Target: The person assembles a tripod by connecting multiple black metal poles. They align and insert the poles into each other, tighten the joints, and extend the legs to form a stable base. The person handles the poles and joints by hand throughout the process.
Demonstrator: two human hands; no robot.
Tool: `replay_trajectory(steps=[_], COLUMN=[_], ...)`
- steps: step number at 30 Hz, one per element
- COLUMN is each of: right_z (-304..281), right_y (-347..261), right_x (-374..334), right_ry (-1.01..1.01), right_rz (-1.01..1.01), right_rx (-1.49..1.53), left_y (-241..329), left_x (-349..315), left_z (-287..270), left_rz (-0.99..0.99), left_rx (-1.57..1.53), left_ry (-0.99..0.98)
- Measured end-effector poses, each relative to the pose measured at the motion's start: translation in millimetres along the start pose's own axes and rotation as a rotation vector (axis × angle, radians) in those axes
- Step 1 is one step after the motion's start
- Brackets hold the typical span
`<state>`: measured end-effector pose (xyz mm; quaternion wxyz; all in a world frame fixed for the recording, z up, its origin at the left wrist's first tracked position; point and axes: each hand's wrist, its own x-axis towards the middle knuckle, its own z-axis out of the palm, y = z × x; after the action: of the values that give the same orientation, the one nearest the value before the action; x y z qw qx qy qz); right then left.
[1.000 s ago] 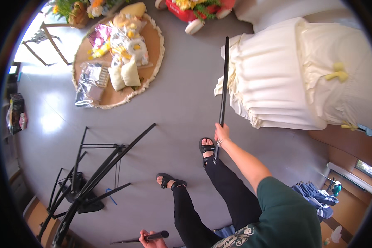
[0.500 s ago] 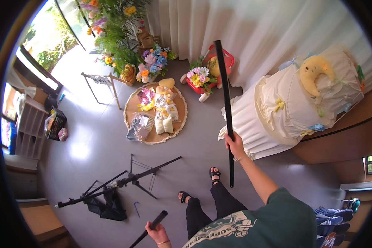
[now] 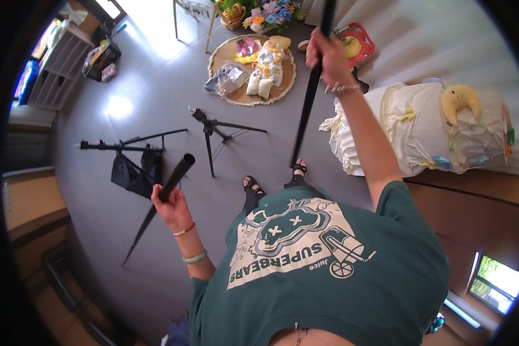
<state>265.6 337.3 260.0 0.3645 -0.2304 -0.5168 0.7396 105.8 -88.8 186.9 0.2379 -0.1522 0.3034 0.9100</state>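
Note:
My left hand (image 3: pixel 172 209) is closed around a black pole (image 3: pixel 177 175), which slants from its round upper end down toward the floor at the left. Raised out in front, my right hand (image 3: pixel 330 59) grips another long black pole (image 3: pixel 308 115). This one runs from the top edge of the picture down toward my right foot. Between the poles, a black tripod stand (image 3: pixel 225 137) has its legs spread on the floor. Left of it is a second black stand (image 3: pixel 138 143), with a black bag (image 3: pixel 134 180) at its legs.
A round fringed mat (image 3: pixel 216 57) holds plush items and packets ahead. Flowers (image 3: pixel 268 17) and a red cart (image 3: pixel 368 46) are beyond it. At the right, white cloth (image 3: pixel 380 130) drapes a piece bearing a moon plush (image 3: pixel 461 105). A black basket (image 3: pixel 102 59) sits at far left.
The view has shifted, so the mat and stands appear higher. My left hand and its pole have come up into fuller view. The right hand is raised farther forward with its pole.

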Motion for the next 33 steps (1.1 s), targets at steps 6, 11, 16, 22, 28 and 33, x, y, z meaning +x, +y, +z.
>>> replay_trajectory(steps=[6,11,16,22,28,33], right_z=[0.1,-45.7,-61.5,-46.1,-39.3,-47.5], right_y=[-101.3,-154.4,-196.6,-211.5,-211.1,-211.9], right_x=[64.8,99.7,122.3,120.7,122.6,132.7], right_ry=[-0.249,-0.115,0.004,-0.055,-0.084,-0.075], right_rz=[-0.027,0.052,-0.044,0.005,-0.016,0.023], right_rx=[0.398,0.491,0.408,0.44,0.443,0.483], left_y=[30.6,36.5,27.8,1.9,-20.2,-33.5], left_x=[-7.3,-6.9,-9.0,-15.0,-17.5,-20.2], left_z=[-6.7,-23.9,-28.0,-6.6,2.3,8.6], left_rz=[0.022,0.065,0.056,0.056,0.069,0.073], left_rx=[-0.134,-0.184,-0.172,-0.194,-0.202,-0.167], left_ry=[-0.021,0.03,0.039,0.085,0.097,0.066])
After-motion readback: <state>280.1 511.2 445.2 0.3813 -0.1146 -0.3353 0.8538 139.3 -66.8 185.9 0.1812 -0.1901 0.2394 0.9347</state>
